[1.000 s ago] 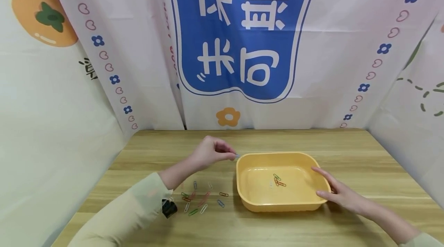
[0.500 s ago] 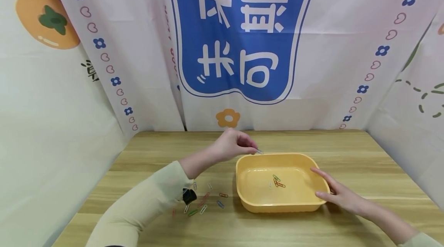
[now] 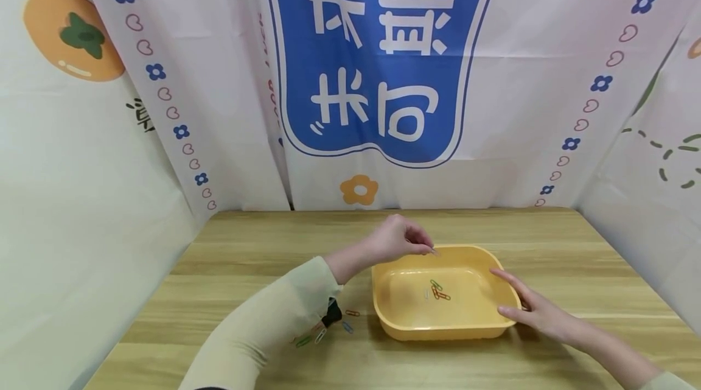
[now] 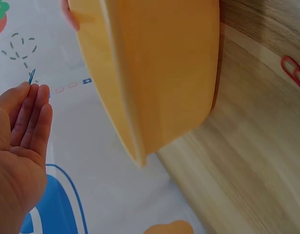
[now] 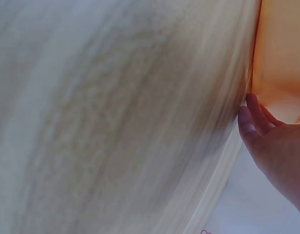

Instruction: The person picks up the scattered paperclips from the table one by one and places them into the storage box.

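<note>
Nearest, from the bottom edge at left of centre, a pale sleeve (image 3: 263, 329) slants up toward the middle of the frame, with a black device (image 3: 331, 313) at its cuff. Around and just right of that device, loose paper clips lie on the wooden table (image 3: 493, 365): a green clip (image 3: 303, 341), a white clip (image 3: 320, 336), a blue clip (image 3: 347, 328) and a brownish-red clip (image 3: 353, 313), others partly hidden by the arm. Right of centre in the lower half stands the yellow basin (image 3: 443, 334), upright on the table. At its right end the right hand (image 3: 541, 312) grips the wall, thumb and a finger over the rim, other fingers outside. On the basin floor rest a green clip, reddish clips (image 3: 442, 296) and a pale clip (image 3: 426, 294). Farther up, the left hand (image 3: 397, 240) hangs over the basin's back rim, thumb and fingertip pinching a small bluish clip (image 4: 31, 76), apart from the basin in the left wrist view. Behind the table hangs a white cloth (image 3: 526, 134) with a blue panel (image 3: 372, 116) at top centre and an orange flower (image 3: 359, 190) below it.
</note>
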A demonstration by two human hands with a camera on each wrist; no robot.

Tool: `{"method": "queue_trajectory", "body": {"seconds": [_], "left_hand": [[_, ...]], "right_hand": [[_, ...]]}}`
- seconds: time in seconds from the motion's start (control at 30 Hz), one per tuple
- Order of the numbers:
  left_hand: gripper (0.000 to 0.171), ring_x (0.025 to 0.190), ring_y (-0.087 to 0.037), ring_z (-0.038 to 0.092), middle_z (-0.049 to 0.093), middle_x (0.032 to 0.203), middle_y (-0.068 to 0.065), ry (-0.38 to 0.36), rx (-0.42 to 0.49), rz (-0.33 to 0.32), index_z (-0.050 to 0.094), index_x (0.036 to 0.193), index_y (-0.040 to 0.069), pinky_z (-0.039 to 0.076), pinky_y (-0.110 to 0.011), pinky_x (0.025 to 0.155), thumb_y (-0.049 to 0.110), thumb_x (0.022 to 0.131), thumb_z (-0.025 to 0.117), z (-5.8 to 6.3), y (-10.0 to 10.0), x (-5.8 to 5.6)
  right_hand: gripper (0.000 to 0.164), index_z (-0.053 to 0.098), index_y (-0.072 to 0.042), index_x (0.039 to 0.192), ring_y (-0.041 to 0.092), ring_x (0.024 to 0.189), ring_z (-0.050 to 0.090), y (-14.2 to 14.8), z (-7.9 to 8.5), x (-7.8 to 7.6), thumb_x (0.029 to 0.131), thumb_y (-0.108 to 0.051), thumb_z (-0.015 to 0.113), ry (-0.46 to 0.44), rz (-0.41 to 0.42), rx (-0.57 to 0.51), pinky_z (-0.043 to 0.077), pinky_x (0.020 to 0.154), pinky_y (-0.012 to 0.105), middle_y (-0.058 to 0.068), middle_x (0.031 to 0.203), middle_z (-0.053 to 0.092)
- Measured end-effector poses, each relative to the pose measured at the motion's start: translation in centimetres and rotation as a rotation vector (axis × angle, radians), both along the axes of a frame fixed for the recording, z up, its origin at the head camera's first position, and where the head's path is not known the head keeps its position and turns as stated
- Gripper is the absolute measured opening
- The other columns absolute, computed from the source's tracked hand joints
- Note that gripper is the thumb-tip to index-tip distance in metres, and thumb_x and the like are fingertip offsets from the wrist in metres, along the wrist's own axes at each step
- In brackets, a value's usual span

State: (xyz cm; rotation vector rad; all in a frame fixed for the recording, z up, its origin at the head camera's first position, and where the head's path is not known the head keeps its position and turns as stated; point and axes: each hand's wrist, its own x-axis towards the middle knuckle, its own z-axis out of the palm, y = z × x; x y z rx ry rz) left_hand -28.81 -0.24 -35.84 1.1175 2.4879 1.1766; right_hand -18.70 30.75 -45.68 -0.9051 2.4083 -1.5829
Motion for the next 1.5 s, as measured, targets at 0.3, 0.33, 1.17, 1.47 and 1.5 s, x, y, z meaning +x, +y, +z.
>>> {"method": "queue_trajectory", "body": {"seconds": [0.3,0.33,1.17,1.47,1.5], "left_hand": [[0.006,0.068,0.001,0.061,0.069,0.076,0.009,-0.004,-0.071,-0.068,0.075,0.087,0.008,0.050,-0.016,0.063,0.013,0.085,0.076,-1.5,2.4,-0.4],[0.005,0.068,0.001,0.061,0.069,0.076,0.009,-0.001,-0.076,-0.082,0.075,0.087,0.008,0.050,-0.015,0.063,0.013,0.085,0.076,-1.6,2.6,-0.4],[0.001,0.072,0.004,0.059,0.069,0.081,0.008,0.100,-0.264,-0.211,0.073,0.089,0.009,0.046,-0.009,0.068,0.009,0.088,0.072,-2.5,4.6,-0.9],[0.004,0.074,0.003,0.060,0.071,0.087,0.001,0.065,-0.216,-0.227,0.072,0.091,0.004,0.048,-0.010,0.070,0.006,0.088,0.072,-2.2,3.1,-1.0],[0.004,0.074,0.003,0.060,0.071,0.087,0.000,0.059,-0.204,-0.227,0.072,0.091,0.003,0.048,-0.011,0.070,0.005,0.088,0.072,-2.1,2.7,-0.9]], "right_hand": [[0.063,0.016,0.006,0.149,-0.002,0.116,0.047,0.0,0.2,0.2,0.098,0.001,0.052,-0.035,-0.014,0.026,0.049,0.084,0.022,0.049,0.142,0.007],[0.063,0.015,0.006,0.149,-0.002,0.116,0.047,-0.1,0.2,0.2,0.098,0.001,0.052,-0.036,-0.009,0.019,0.050,0.084,0.022,0.049,0.142,0.006],[0.062,0.013,0.007,0.149,-0.005,0.119,0.044,-0.2,-0.2,-0.1,0.098,0.005,0.049,-0.052,0.017,-0.034,0.050,0.084,0.023,0.049,0.143,0.001],[0.063,0.014,0.005,0.150,-0.005,0.119,0.043,-0.2,-0.3,-0.1,0.097,0.006,0.050,-0.032,0.007,-0.037,0.051,0.084,0.023,0.050,0.141,0.000],[0.063,0.015,0.005,0.150,-0.005,0.119,0.043,-0.2,-0.3,0.0,0.097,0.006,0.050,-0.030,0.005,-0.036,0.050,0.084,0.023,0.050,0.141,0.000]]}}
